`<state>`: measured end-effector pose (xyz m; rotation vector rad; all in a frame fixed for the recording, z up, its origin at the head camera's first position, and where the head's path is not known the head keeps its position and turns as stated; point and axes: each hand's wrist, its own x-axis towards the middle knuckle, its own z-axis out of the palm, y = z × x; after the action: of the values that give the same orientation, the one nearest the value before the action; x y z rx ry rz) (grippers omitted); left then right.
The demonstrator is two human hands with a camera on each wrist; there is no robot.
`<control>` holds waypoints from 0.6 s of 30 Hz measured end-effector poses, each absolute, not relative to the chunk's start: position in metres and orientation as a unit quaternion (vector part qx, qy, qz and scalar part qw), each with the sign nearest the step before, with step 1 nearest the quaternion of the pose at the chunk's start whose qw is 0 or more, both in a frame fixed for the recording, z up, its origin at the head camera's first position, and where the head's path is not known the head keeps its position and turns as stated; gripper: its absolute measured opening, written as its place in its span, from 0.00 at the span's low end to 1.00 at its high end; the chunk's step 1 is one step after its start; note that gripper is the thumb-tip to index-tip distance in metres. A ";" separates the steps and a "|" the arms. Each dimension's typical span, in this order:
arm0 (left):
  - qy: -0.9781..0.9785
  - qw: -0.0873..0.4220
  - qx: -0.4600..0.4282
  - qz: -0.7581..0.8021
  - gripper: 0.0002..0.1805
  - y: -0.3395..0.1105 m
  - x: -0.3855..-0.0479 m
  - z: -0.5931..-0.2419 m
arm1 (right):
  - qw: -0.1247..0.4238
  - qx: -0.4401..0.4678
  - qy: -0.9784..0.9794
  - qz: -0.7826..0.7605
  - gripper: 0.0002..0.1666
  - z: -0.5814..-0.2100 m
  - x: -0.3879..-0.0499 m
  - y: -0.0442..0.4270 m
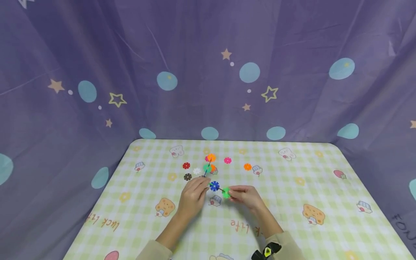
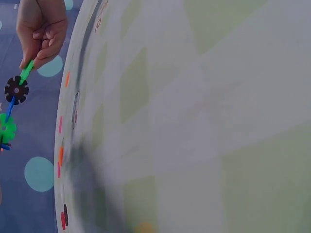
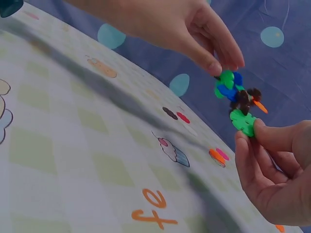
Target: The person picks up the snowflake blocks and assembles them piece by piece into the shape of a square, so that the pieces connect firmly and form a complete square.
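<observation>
A chain of slotted plastic snowflake discs is held above the table between both hands. My left hand [image 1: 193, 193] pinches the chain near its middle, at a green disc [image 3: 226, 78] seen in the right wrist view. My right hand [image 1: 248, 198] pinches the light green disc [image 1: 226, 193] at the chain's near end with thumb and fingers. Between the hands a blue disc [image 1: 214, 186] faces up, joined to a dark disc [image 2: 17, 90] seen edge-on from the head. Past the left fingers the chain runs on to a teal-green disc [image 1: 207, 168] and an orange disc [image 1: 211, 157].
Loose discs lie on the checked tablecloth [image 1: 279, 202] beyond the hands: red [image 1: 186, 165], white [image 1: 196, 171], dark brown [image 1: 187, 177], pink [image 1: 227, 160] and orange [image 1: 247, 167]. Others are partly hidden behind the chain. A purple curtain [image 1: 201, 104] hangs behind the table.
</observation>
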<state>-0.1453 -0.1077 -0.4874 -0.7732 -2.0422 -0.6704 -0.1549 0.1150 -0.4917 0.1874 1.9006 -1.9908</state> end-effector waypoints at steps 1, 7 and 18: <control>-0.814 0.415 -0.292 -0.283 0.18 -0.107 -0.143 -0.488 | 0.183 0.074 0.674 -0.712 0.19 -0.491 -0.155 0.113; -0.818 0.277 -0.149 -0.482 0.14 -0.098 -0.131 -0.500 | 0.151 0.085 0.642 -0.747 0.21 -0.491 -0.161 0.100; -0.666 0.001 0.093 -0.740 0.16 -0.080 -0.135 -0.491 | 0.155 0.090 0.603 -0.777 0.23 -0.498 -0.157 0.072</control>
<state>-0.1353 -0.0801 -0.4911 0.2930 -2.0912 -2.3236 -0.1572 0.0725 -0.4979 0.2569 1.7283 -2.2253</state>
